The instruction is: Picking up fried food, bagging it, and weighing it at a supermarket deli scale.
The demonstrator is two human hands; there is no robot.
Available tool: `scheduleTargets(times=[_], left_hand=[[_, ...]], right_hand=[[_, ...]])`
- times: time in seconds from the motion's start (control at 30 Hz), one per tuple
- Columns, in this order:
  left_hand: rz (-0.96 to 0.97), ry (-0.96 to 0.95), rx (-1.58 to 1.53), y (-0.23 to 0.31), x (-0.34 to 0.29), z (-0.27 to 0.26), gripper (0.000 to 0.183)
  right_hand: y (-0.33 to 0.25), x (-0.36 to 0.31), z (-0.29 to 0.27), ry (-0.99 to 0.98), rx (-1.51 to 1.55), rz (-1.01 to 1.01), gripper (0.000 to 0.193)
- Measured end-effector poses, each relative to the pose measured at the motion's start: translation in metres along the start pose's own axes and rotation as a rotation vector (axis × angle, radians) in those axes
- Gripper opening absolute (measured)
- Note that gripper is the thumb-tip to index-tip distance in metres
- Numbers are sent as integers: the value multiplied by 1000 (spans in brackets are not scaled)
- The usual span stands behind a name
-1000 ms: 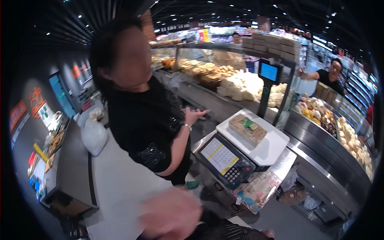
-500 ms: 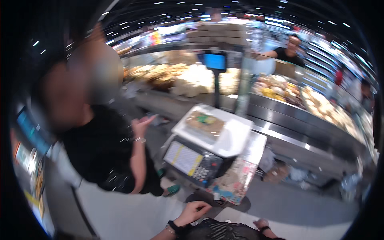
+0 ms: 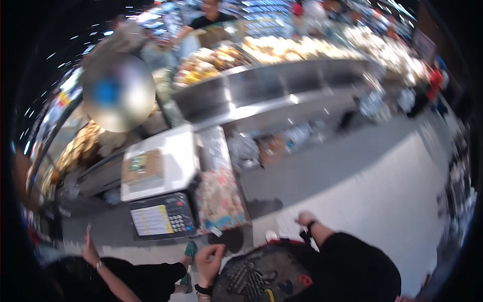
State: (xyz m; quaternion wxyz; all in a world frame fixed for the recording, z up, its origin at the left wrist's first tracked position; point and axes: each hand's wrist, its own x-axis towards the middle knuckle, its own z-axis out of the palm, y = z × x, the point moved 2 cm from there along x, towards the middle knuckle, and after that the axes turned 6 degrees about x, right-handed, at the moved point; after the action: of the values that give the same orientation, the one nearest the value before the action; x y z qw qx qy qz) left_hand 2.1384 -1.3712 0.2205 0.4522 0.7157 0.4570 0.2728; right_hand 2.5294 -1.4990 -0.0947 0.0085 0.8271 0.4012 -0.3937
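Note:
My left hand [image 3: 209, 261] is in front of my body, fingers curled loosely closed, with nothing visible in them. Off to the right hangs my right hand [image 3: 305, 219], partly smeared by motion; its fingers do not show clearly. Ahead of the left hand stands a counter scale [image 3: 168, 221] with a keypad and a paper sheet on its dark front. On its white weighing plate [image 3: 182, 157] lies a flat brown piece [image 3: 143, 168] with a green and yellow patch. A stand with a flowered cover [image 3: 221, 199] adjoins the scale. Neither hand touches these things.
A co-worker's hand [image 3: 90, 251] and dark clothes are at the lower left, close to me. A curved metal display counter [image 3: 282, 78] full of pale food runs across the back, with a person behind it. Plastic bags [image 3: 244, 151] lie below it on the grey floor [image 3: 362, 171].
My view has swung to the right, so the scale and counter now sit further left. My left hand stays in front of my body. The co-worker has shifted to the lower left corner.

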Motion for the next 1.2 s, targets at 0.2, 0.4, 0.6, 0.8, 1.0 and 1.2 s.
scheduleTargets(times=[0.2,0.4,0.6,0.8,1.0,1.2], left_hand=[[-9,-110,13,8,18,12,11],[27,-191,64,17,19,25,10],[99,-323,17,33,20,46,11],[153,-372,96,58,7,76,8],[93,-318,146,73,-46,119,9],[-7,-410,169,94,-107,220,9]], right_hand=[[-10,-47,-33,32,141,172,39],[10,-77,-10,38,196,205,44],[40,-124,27,0,316,315,44],[94,-163,57,92,357,384,43],[135,-159,63,98,447,336,39],[217,-175,80,128,495,211,37]])
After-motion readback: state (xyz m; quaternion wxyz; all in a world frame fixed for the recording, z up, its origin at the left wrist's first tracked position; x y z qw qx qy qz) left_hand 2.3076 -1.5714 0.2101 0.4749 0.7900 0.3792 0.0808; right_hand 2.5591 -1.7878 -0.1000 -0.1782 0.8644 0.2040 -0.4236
